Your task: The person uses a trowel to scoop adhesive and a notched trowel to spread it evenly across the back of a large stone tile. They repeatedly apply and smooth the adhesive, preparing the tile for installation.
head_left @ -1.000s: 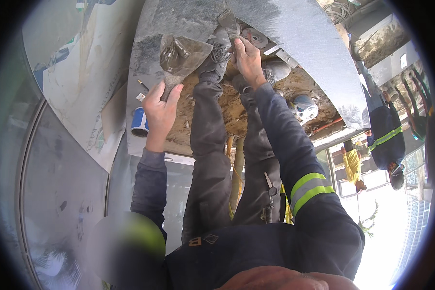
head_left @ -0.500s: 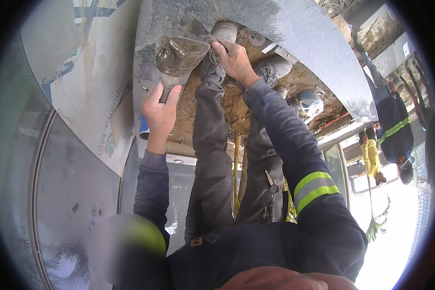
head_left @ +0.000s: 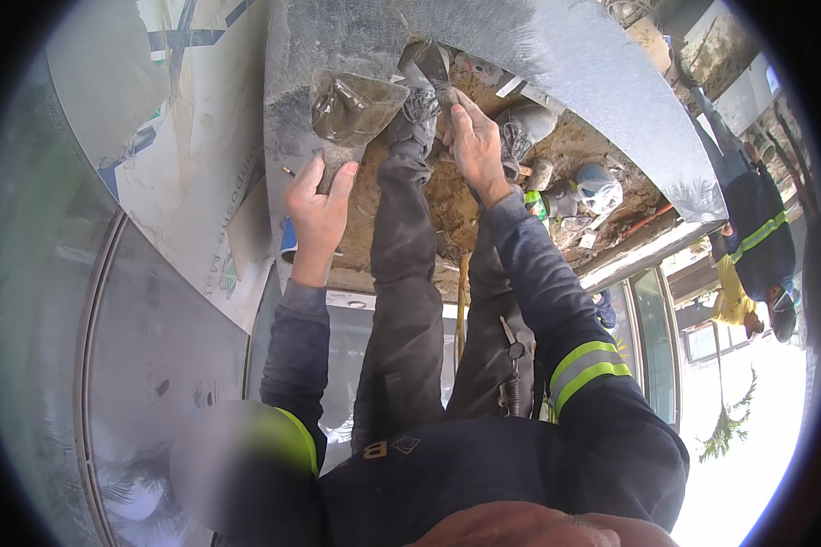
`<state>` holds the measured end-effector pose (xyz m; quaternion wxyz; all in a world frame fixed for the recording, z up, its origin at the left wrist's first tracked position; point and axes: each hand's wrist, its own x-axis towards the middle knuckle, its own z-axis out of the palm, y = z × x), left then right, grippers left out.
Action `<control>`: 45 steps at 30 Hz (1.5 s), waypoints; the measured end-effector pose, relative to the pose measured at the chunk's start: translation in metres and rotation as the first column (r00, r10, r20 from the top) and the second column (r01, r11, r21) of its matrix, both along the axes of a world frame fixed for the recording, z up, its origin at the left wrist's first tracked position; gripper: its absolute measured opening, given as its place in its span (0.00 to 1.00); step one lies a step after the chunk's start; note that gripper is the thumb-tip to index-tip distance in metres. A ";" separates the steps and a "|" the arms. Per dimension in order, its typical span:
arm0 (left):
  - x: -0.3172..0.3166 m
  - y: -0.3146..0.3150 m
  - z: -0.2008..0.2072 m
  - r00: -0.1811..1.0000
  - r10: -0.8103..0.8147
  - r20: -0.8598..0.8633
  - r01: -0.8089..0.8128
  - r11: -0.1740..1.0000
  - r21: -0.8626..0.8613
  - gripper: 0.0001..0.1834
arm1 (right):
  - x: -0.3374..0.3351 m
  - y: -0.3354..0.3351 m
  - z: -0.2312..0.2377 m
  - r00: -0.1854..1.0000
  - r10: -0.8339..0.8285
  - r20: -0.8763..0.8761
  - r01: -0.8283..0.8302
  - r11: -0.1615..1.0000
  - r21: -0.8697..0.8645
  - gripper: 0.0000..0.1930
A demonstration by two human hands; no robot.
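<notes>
My left hand (head_left: 321, 201) is closed, thumb against fingers, around the dusty grey lower part of a wide-bladed scraper (head_left: 356, 108). Its blade is brownish and shiny, lying against the grey slab. In my right hand (head_left: 474, 141) is a narrower scraper (head_left: 429, 66), its dusty metal blade tilted up and to the left. The two blades are apart, with the narrower one to the right and slightly farther off. The scrapers' handles are mostly hidden by my fingers. Below them are my dark trousers (head_left: 406, 237) and shoes.
A curved grey slab (head_left: 602, 109) arches around a dirt-filled opening (head_left: 447, 210). Inside lie a clear plastic-wrapped item (head_left: 598, 187), a green-labelled bottle (head_left: 535, 206) and debris. A printed white sheet (head_left: 192, 155) stands at left. People (head_left: 759, 219) are at the far right.
My right hand and its scraper have moved to the right, away from the wide blade. My left hand keeps its hold. The view has shifted slightly.
</notes>
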<state>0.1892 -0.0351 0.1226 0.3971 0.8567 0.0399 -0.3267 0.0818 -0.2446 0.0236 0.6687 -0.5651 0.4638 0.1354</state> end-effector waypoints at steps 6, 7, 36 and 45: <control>0.023 -0.013 0.027 0.998 -0.037 0.049 0.041 0.995 -0.091 0.10 | -0.012 -0.011 0.045 0.967 -0.244 -0.079 0.251 0.963 0.100 0.24; 0.027 -0.018 0.032 0.996 -0.059 0.073 0.068 0.991 -0.116 0.10 | -0.016 -0.020 0.053 0.976 -0.210 -0.059 0.214 0.975 0.056 0.24; 0.053 -0.174 0.152 0.603 -0.758 0.248 0.749 0.431 -0.504 0.24 | -0.128 -0.207 0.283 0.806 0.443 0.393 -0.097 0.753 -0.651 0.22; -0.040 -0.213 0.206 0.646 -0.712 -0.275 0.332 0.586 -0.739 0.35 | -0.154 -0.174 0.328 0.471 -0.796 0.380 0.559 0.603 0.569 0.24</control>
